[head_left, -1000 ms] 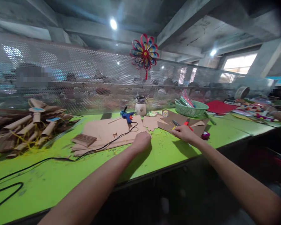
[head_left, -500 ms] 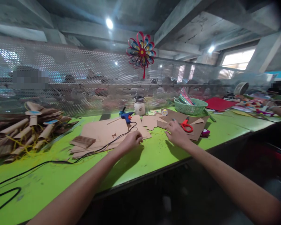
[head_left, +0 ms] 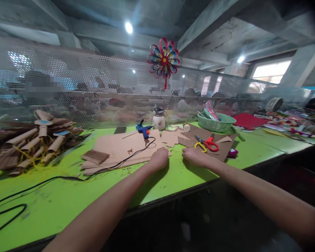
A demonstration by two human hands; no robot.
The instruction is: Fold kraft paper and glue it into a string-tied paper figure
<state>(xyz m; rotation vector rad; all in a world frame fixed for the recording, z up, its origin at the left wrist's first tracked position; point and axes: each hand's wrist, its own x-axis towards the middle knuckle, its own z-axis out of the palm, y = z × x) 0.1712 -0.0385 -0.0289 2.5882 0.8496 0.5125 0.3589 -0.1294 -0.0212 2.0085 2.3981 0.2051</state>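
My left hand (head_left: 159,158) rests on the green table (head_left: 68,196) as a closed fist, its knuckles against the near edge of a stack of tan cardboard sheets (head_left: 118,147). Nothing shows in it. My right hand (head_left: 195,156) lies a short way to its right with fingers curled in, beside a brown cardboard sheet (head_left: 220,148). Red scissors (head_left: 212,143) and yellow scissors (head_left: 200,144) lie on that sheet just beyond the right hand, untouched. A blue glue gun (head_left: 143,130) stands on the tan sheets, its black cable (head_left: 42,183) trailing left.
Rolled cardboard pieces (head_left: 28,140) are heaped at the left. A corrugated piece (head_left: 94,156), a small ceramic pot (head_left: 158,121), a green basket (head_left: 216,121) and a red sheet (head_left: 245,120) are on the table. A perforated metal screen (head_left: 94,91) runs along the back, with a paper pinwheel (head_left: 164,57) on it. Another person's arm (head_left: 313,130) is at far right.
My right hand left the red scissors, spread briefly over the brown sheet, then drew back toward me and curled. My left hand reached forward onto the tan sheets and came back to their edge.
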